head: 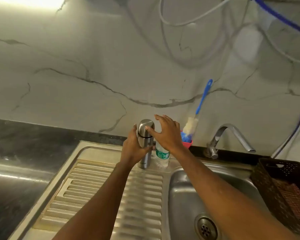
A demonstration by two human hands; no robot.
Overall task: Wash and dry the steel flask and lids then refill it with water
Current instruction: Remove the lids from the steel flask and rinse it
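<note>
The steel flask (pixel 144 135) stands upright at the back of the ribbed draining board (pixel 111 187), its domed steel lid (pixel 146 124) on top. My left hand (pixel 133 149) grips the flask's body from the left. My right hand (pixel 166 134) hovers spread beside the lid, fingers straight, thumb touching the lid's side. A clear plastic water bottle (pixel 162 157) with a green label stands just right of the flask, partly hidden behind my right wrist.
The sink basin (pixel 184 196) with its drain (pixel 205 228) lies to the right, under a chrome tap (pixel 232 135). A blue-handled bottle brush (pixel 200 103) leans in a red holder (pixel 187 144) by the wall. A dark woven basket (pixel 284 186) sits far right. Black counter (pixel 33 146) stretches left.
</note>
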